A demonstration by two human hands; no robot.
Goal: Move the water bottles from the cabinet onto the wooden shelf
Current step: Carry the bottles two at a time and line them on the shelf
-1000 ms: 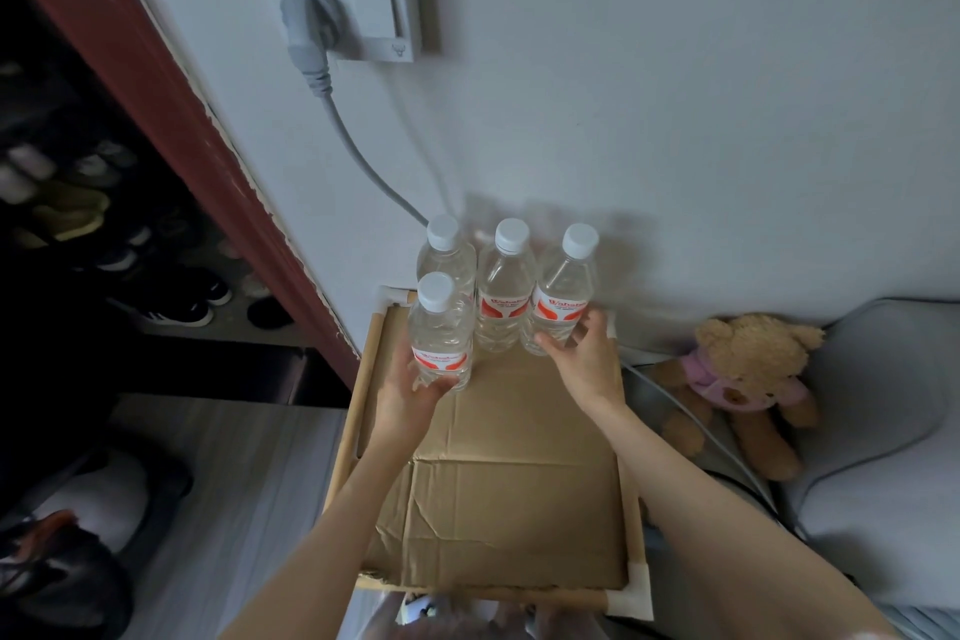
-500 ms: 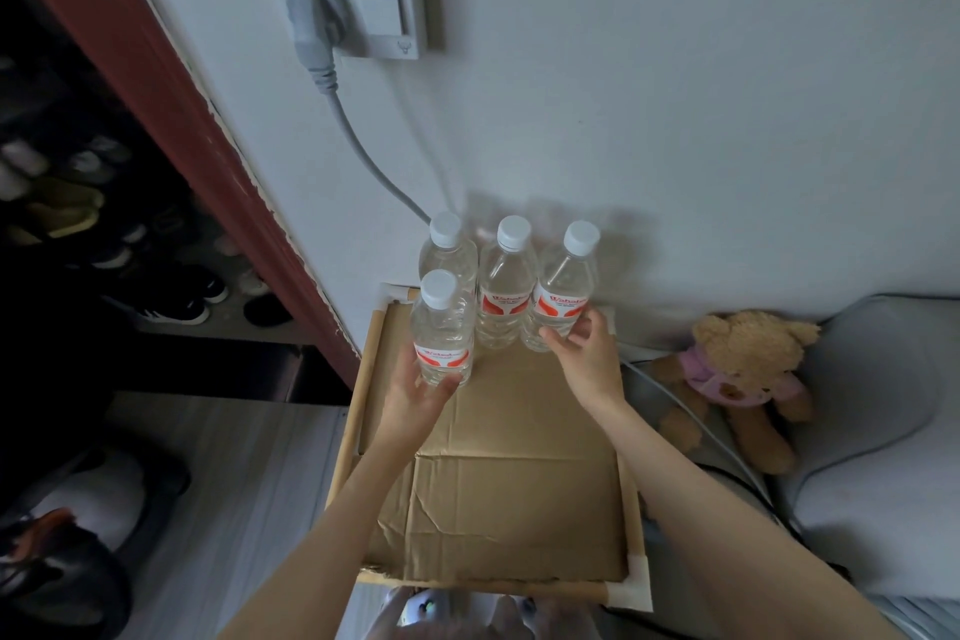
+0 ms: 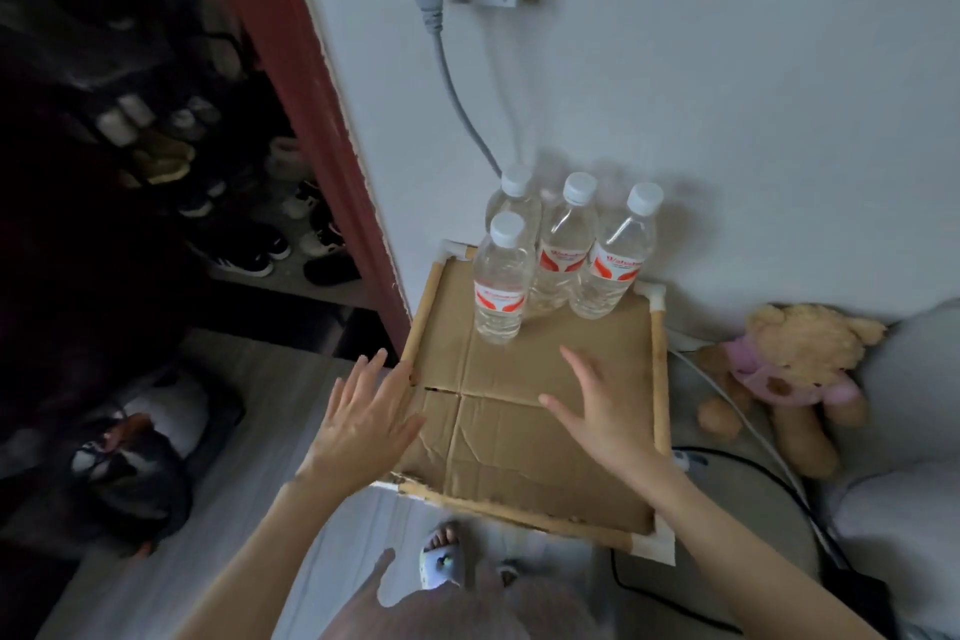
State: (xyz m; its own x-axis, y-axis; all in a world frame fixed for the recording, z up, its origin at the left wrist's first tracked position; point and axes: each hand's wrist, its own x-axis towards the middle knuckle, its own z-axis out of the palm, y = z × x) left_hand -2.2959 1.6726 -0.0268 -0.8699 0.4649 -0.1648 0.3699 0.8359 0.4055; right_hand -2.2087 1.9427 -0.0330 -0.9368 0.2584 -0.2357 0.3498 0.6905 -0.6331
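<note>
Both bottles gripped a moment earlier have been released: the left hand and right hand are now drawn back, fingers spread, nothing held. Four water bottles are counted, upright at the back of the wooden shelf, so this placement is judged complete.

dim, soft, wide-angle bend at edges

Bare forearms, no sleeves; pale slipper with open toes on one foot; grey garment below
</note>
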